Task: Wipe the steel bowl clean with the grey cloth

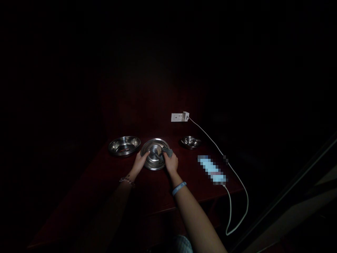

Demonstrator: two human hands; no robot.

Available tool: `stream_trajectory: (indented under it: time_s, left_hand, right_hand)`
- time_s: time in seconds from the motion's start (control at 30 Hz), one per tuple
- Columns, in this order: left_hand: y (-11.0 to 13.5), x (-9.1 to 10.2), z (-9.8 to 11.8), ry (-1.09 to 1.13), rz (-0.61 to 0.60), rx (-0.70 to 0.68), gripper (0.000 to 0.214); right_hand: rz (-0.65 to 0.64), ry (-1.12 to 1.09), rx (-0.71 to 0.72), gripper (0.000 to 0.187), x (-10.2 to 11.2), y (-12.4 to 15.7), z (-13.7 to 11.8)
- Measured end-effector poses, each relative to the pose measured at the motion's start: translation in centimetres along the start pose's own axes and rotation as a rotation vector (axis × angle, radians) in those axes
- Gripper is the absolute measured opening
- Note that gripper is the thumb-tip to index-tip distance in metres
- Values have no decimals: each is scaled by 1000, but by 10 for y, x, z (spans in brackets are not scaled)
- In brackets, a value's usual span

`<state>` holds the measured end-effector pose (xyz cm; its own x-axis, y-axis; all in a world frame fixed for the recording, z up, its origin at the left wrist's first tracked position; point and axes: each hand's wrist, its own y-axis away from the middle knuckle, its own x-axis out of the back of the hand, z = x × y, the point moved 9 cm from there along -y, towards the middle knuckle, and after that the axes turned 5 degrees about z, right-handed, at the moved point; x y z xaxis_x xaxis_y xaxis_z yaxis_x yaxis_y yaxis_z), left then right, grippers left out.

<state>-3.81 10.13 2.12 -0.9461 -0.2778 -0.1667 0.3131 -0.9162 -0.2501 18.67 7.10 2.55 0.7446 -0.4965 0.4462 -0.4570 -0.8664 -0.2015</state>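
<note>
A round, shiny steel plate [152, 163] is held up over the dark red table, its hollow side facing me. My left hand [140, 162] grips its left rim, thumb on the inner face and fingers hidden behind. At the plate's right side, my right hand [171, 162] is closed on a grey-green cloth [167, 151], which lies against the inner surface. Whether the right fingers also hold the rim cannot be seen. To the left sits a wider steel dish [124, 144], and to the right a small steel bowl [190, 142].
On the table [147, 198], a blurred-out bright phone-like device [212, 170] lies at the right. A white cable [247, 202] runs from it, loops past the table edge, and rises to a charger [185, 116] in the wall socket [176, 117]. The surroundings are very dark.
</note>
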Motion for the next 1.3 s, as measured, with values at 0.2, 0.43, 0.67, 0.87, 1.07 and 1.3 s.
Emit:
stream_trajectory:
  time_s: [0.2, 0.43, 0.67, 0.87, 1.07, 1.3]
  left_hand:
    - [0, -1, 2, -13, -2, 6, 32]
    - [3, -1, 6, -21, 2, 20, 33]
    - [3, -1, 7, 0, 4, 23, 35]
    - [4, -2, 6, 13, -7, 22, 37]
    - [4, -1, 7, 1, 3, 16, 34]
    - [5, -1, 10, -15, 12, 18, 28]
  right_hand:
    - [1, 3, 5, 32, 2, 1, -2]
    - [7, -17, 8, 30, 2, 1, -1]
    - [-10, -10, -8, 31, 1, 1, -2]
    - [-15, 5, -16, 32, 3, 3, -4]
    - [-20, -11, -6, 32, 3, 4, -5]
    - [-10, -13, -16, 31, 2, 3, -3]
